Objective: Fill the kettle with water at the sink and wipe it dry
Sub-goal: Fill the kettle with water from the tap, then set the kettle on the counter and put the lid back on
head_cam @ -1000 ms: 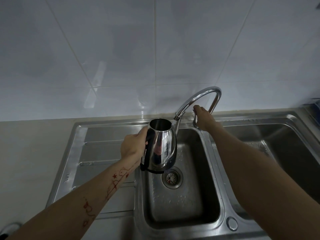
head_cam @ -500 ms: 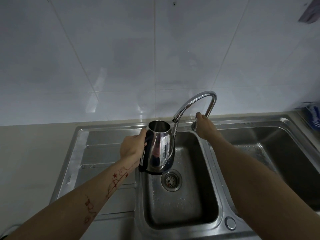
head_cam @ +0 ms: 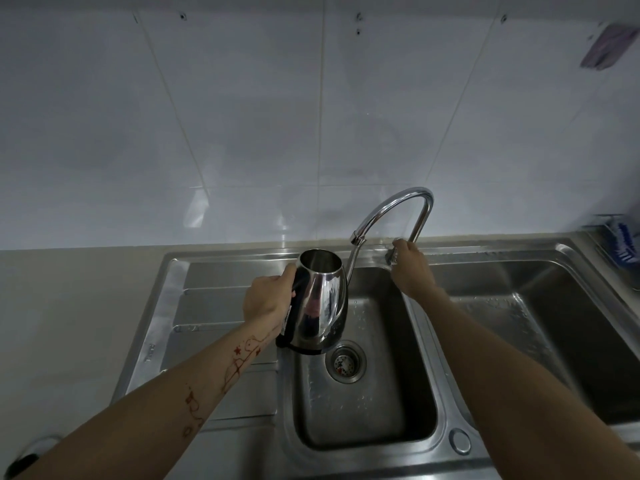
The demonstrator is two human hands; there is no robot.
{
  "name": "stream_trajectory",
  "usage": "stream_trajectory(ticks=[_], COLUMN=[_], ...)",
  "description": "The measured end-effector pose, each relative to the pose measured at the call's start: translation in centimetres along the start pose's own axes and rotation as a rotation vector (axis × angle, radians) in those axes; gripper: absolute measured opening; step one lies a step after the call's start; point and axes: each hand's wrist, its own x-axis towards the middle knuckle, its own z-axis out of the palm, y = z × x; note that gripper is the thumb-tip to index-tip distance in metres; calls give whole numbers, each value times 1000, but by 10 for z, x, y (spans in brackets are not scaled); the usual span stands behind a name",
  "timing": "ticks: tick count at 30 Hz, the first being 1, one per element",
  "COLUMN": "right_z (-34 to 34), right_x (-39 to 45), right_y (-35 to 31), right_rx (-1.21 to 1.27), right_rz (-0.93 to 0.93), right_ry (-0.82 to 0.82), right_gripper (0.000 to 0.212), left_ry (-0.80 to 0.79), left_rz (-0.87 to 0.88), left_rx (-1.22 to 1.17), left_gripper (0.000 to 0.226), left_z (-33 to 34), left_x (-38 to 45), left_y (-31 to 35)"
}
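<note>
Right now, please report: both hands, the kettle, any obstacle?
Left hand grips kettle handle over sink basin. Right hand on tap lever. Water streams past kettle's open mouth. No obstacle seen.

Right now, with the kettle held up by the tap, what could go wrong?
A stream already runs from the faucet spout and falls beside the kettle, not into its mouth, so it may miss or wet the outside. The left hand alone grips the handle; added water weight could tip it. The right hand on the faucet lever could open it too far and splash.
</note>
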Motion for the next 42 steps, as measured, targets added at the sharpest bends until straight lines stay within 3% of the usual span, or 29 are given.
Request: stream_trajectory(ticks=[3, 6, 10, 16, 24, 34, 42], right_z=[1, 3, 3, 17, 70, 167, 198], right_x=[-22, -53, -97, -137, -177, -222, -243], right_y=[-10, -30, -71, -147, -289, -453, -505], right_rx=[191, 369, 456, 677, 683, 636, 562], right_rz=[80, 122, 60, -167, -415, -383, -348], right_ry=[96, 181, 278, 289, 140, 174, 197], right_gripper=[36, 37, 33, 34, 21, 17, 20], left_ry=[12, 25, 79, 97, 89, -41, -124], left_rz=[13, 15, 16, 80, 65, 62, 91], left_rx=[-22, -52, -135, -75, -100, -160, -166], left_gripper=[56, 55, 52, 49, 42, 40, 38], left_z=[-11, -27, -60, -128, -246, -390, -430], left_x=[-11, -23, -34, -28, 12, 99, 137], left_y=[-6, -16, -36, -73, -145, -229, -262])
